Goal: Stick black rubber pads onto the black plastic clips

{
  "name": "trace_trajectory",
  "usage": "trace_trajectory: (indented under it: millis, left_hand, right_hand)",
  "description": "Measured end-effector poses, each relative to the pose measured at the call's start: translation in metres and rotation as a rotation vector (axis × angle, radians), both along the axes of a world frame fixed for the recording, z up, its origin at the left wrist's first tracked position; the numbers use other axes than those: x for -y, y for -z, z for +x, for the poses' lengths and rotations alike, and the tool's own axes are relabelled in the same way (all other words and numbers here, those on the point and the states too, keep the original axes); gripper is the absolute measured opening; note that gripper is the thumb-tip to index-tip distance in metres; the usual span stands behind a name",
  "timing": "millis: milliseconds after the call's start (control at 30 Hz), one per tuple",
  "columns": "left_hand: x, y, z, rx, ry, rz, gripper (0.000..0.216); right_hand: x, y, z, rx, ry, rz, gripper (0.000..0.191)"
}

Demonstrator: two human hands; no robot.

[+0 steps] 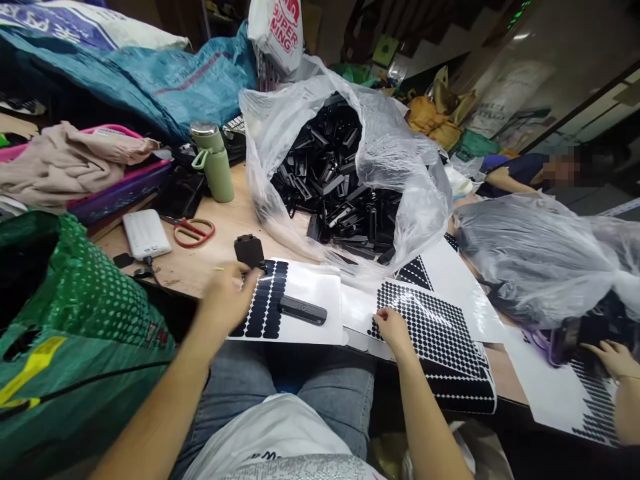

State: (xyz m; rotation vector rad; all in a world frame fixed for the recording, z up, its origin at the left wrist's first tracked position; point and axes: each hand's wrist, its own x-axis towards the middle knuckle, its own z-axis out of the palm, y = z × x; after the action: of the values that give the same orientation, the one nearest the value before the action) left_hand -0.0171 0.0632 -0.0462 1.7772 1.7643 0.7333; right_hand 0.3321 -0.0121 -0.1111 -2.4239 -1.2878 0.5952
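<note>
My left hand (227,293), blurred by motion, is at the left end of a white sheet with black oblong stickers (273,300). Its fingertips are beside a small square black plastic part (249,252); whether they grip it I cannot tell. A long black plastic piece (303,310) lies across the white sheet. My right hand (393,328) is closed in a pinch at the left edge of a sheet of round black stickers (430,323). What is between those fingertips is too small to make out.
A large clear plastic bag (415,180) of black plastic parts (345,193) stands behind the sheets. Red-handled scissors (194,233), a white power bank (147,233) and a green bottle (216,163) are at left, above a green bag (85,287). A co-worker's hand (613,360) is at right.
</note>
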Motion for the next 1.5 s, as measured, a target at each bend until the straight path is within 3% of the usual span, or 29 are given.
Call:
trace_trajectory:
  millis: [133, 267, 467, 667, 767, 867, 1300, 1400, 1500]
  left_hand:
    - [-0.009, 0.029, 0.038, -0.231, 0.405, -0.054, 0.062]
    - [-0.012, 0.049, 0.056, -0.330, 0.509, -0.139, 0.054]
    - [-0.009, 0.042, 0.047, -0.199, 0.503, -0.175, 0.033]
    - [0.001, 0.020, 0.050, 0.330, 0.541, -0.358, 0.040]
    - [0.005, 0.008, 0.055, 0.481, 0.504, -0.470, 0.047]
    - [0.008, 0.001, 0.058, 0.514, 0.469, -0.492, 0.050]
    - [0.014, 0.000, 0.054, 0.531, 0.407, -0.508, 0.051]
    - [0.013, 0.005, 0.046, 0.522, 0.379, -0.516, 0.051]
    - [0.013, 0.013, 0.030, 0.479, 0.389, -0.528, 0.048]
  right_hand:
    - [0.004, 0.006, -0.004, -0.012, 0.006, -0.018, 0.009]
    - [0.004, 0.004, -0.003, -0.024, 0.009, 0.006, 0.007]
    - [0.003, -0.016, -0.029, -0.098, -0.016, 0.070, 0.013]
    - [-0.005, -0.052, -0.119, -0.549, -0.230, 0.379, 0.018]
    - [-0.010, -0.067, -0.142, -0.557, -0.236, 0.375, 0.016]
    - [-0.012, -0.074, -0.146, -0.535, -0.179, 0.361, 0.015]
    - [-0.008, -0.073, -0.151, -0.505, -0.188, 0.346, 0.013]
    - [-0.009, -0.067, -0.155, -0.464, -0.247, 0.352, 0.013]
    - [-0.030, -0.052, -0.165, -0.348, -0.284, 0.341, 0.008]
